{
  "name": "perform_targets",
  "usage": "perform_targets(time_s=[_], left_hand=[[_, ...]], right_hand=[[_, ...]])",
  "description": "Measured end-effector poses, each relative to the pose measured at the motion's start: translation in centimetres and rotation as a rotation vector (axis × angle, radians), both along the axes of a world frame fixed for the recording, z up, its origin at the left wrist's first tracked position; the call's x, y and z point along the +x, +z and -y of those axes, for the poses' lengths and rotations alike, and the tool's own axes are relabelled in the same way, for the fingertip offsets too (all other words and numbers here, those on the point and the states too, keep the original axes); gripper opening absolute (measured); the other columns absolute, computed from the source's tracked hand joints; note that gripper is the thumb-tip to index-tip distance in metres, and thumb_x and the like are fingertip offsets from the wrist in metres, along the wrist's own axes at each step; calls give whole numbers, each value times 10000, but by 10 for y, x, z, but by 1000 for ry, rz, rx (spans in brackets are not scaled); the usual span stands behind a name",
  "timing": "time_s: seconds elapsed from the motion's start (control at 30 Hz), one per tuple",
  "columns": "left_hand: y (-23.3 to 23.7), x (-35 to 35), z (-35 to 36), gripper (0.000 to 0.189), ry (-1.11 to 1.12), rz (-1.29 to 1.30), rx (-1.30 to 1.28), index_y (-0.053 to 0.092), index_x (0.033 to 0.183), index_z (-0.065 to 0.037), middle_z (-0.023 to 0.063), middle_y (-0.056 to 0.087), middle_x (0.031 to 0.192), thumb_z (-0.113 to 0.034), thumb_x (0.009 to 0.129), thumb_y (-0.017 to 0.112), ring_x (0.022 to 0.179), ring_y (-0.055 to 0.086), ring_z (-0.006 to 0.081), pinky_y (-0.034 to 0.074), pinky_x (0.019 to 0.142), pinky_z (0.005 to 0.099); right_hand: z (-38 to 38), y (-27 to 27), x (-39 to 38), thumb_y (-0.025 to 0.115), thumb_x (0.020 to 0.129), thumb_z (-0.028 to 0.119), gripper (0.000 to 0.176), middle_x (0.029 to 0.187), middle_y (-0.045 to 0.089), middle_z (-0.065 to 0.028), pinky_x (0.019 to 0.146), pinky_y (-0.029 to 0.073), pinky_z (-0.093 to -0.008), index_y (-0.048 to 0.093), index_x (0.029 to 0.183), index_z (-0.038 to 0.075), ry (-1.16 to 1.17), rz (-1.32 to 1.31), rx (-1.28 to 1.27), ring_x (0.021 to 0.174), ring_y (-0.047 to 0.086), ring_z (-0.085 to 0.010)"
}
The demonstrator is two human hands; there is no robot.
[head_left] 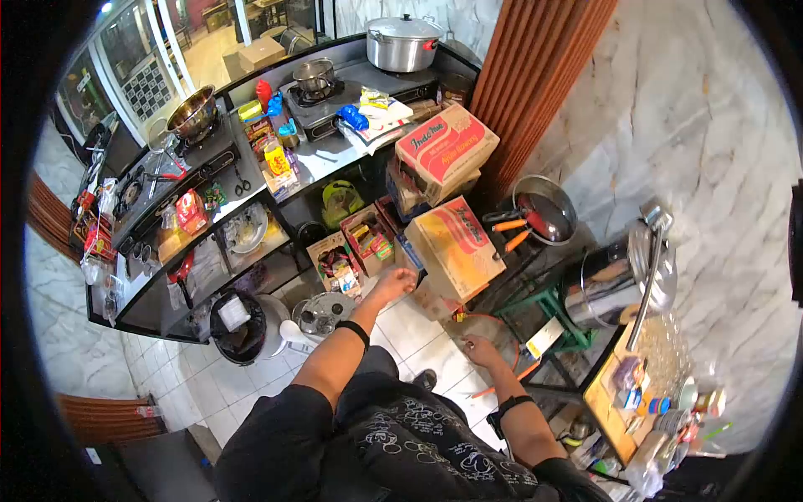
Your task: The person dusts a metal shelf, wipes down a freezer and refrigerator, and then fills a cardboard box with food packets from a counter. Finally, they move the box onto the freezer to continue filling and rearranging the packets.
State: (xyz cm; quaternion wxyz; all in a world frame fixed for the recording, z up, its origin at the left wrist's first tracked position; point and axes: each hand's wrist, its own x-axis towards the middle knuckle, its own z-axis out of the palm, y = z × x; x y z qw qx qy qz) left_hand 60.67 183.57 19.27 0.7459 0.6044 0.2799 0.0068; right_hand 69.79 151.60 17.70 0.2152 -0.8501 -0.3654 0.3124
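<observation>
My left hand point(395, 284) hangs in the air just left of a cardboard noodle carton point(454, 251). Its fingers are loosely bent and a little apart, with nothing visible in them. Lower right of that carton, above the floor, is my right hand point(481, 350). Its fingers are also loosely curled, and I see nothing held. Another noodle carton point(447, 149) rests on a stack behind the first. Two open boxes of packets, one brown point(336, 266) and one red point(368, 236), stand beyond my left hand.
A counter with stoves and a large lidded pot point(404, 43) curves along the back. A lined bin point(242, 330) stands left on the tiled floor point(422, 335). To the right are a wok point(545, 209), a green stool point(548, 322) and a wooden table point(615, 402) with jars.
</observation>
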Motion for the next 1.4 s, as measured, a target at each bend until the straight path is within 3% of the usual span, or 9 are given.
perform_targets(time_s=[0.27, 0.43, 0.47, 0.63, 0.73, 0.87, 1.0, 1.13, 1.4], left_hand=[[26, 184, -103, 304, 344, -34, -23, 538, 1104, -23, 31, 576, 815, -130, 832, 621, 638, 530, 136, 457, 589, 277], [19, 279, -164, 645, 454, -219, -133, 255, 1379, -45, 162, 382, 1358, -255, 875, 597, 1184, 448, 293, 423, 943, 409], [52, 281, -163, 612, 488, -275, -241, 258, 1391, -58, 157, 377, 1354, -193, 887, 579, 1158, 463, 293, 414, 963, 418], [5, 309, -177, 290, 504, -66, -442, 448, 1175, -39, 97, 481, 1182, -51, 895, 523, 1085, 492, 257, 395, 1000, 410], [43, 313, -175, 137, 517, 332, -550, 491, 986, -74, 8, 489, 911, -14, 873, 539, 909, 516, 161, 443, 805, 294], [60, 327, -186, 257, 237, 620, -441, 481, 1086, -95, 11, 532, 1028, -2, 862, 565, 938, 531, 149, 415, 813, 301], [170, 266, -144, 252, 266, 633, -269, 496, 1078, -111, -3, 548, 991, -31, 856, 586, 894, 542, 107, 430, 725, 266], [209, 187, -105, 285, 271, 662, -25, 504, 1071, -44, 34, 589, 973, 4, 809, 606, 877, 568, 126, 455, 782, 271], [162, 24, -5, 285, 123, 488, 494, 526, 1019, -6, 58, 601, 838, -23, 768, 659, 760, 575, 137, 467, 676, 289]], right_hand=[[-18, -11, 69, 606, 814, 240, 363, 925, 661, -169, 715, 495, -368, 588, 1121, 49, -157, -53, -153, 826, 647, -264], [-35, 0, 83, 612, 816, 263, 363, 890, 657, -182, 712, 508, -375, 594, 1104, 42, -314, -250, -193, 803, 648, -317], [-38, -2, 84, 604, 827, 249, 365, 892, 662, -176, 717, 503, -369, 581, 1122, 34, -324, -252, -156, 819, 649, -283], [-87, 32, 87, 584, 844, 255, 362, 929, 665, -162, 761, 491, -368, 570, 1149, 60, -344, -281, -170, 877, 641, -291], [-105, 33, 90, 580, 846, 268, 370, 948, 661, -163, 769, 488, -373, 563, 1160, 73, -329, -299, -133, 894, 634, -307], [-108, 25, 85, 586, 840, 250, 375, 957, 649, -184, 754, 488, -381, 558, 1157, 51, -274, -246, -50, 880, 630, -326], [-105, 28, 72, 579, 838, 269, 387, 976, 637, -199, 759, 490, -377, 564, 1136, 22, -243, -178, -3, 899, 625, -313], [-85, 2, 56, 574, 841, 279, 394, 970, 635, -179, 785, 482, -365, 558, 1125, 6, -103, -127, -84, 930, 607, -294], [-41, 57, -31, 617, 799, 89, 461, 1060, 584, -161, 714, 507, -327, 457, 1231, 70, -151, -90, 427, 848, 620, -252]])
